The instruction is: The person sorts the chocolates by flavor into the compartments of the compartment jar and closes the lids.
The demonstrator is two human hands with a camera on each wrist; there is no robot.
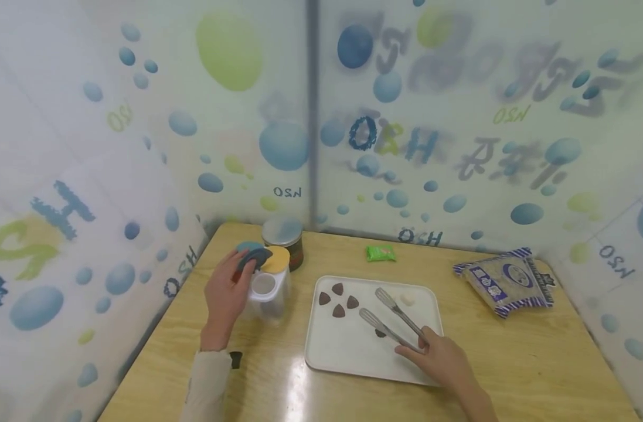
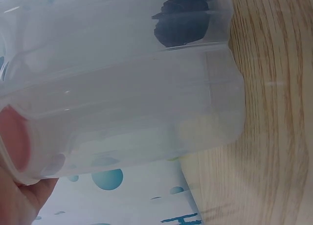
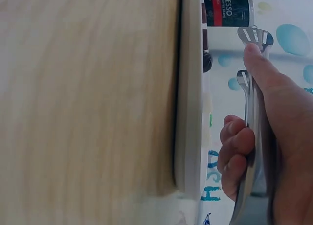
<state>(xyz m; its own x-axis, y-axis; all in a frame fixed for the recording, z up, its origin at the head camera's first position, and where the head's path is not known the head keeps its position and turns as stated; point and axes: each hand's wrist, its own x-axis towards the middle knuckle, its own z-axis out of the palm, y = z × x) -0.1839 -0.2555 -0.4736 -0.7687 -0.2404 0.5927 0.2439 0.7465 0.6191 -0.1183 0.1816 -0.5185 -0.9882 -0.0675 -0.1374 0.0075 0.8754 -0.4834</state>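
My left hand (image 1: pixel 228 290) is at the top of a clear plastic storage container (image 1: pixel 268 302) with several coloured lids. It holds a dark blue lid (image 1: pixel 255 258), tilted up beside a round opening. In the left wrist view, dark pieces (image 2: pixel 182 22) lie at the bottom of one compartment, and a reddish lid (image 2: pixel 14 137) shows near the fingers. My right hand (image 1: pixel 445 357) grips metal tongs (image 1: pixel 400 313), their ends spread over a white tray (image 1: pixel 321 351). Several dark brown triangular pieces (image 1: pixel 339 311) lie left on the tray; a dark piece (image 1: pixel 380 333) sits under the tongs and a pale piece (image 1: pixel 407 299) behind them.
Behind the container stands a coffee can (image 1: pixel 282 234) with a metal top. A green packet (image 1: pixel 381 253) lies behind the tray. To the right is a blue-and-white bag (image 1: pixel 506 281). Patterned walls close in the table's (image 1: pixel 543 363) back and sides.
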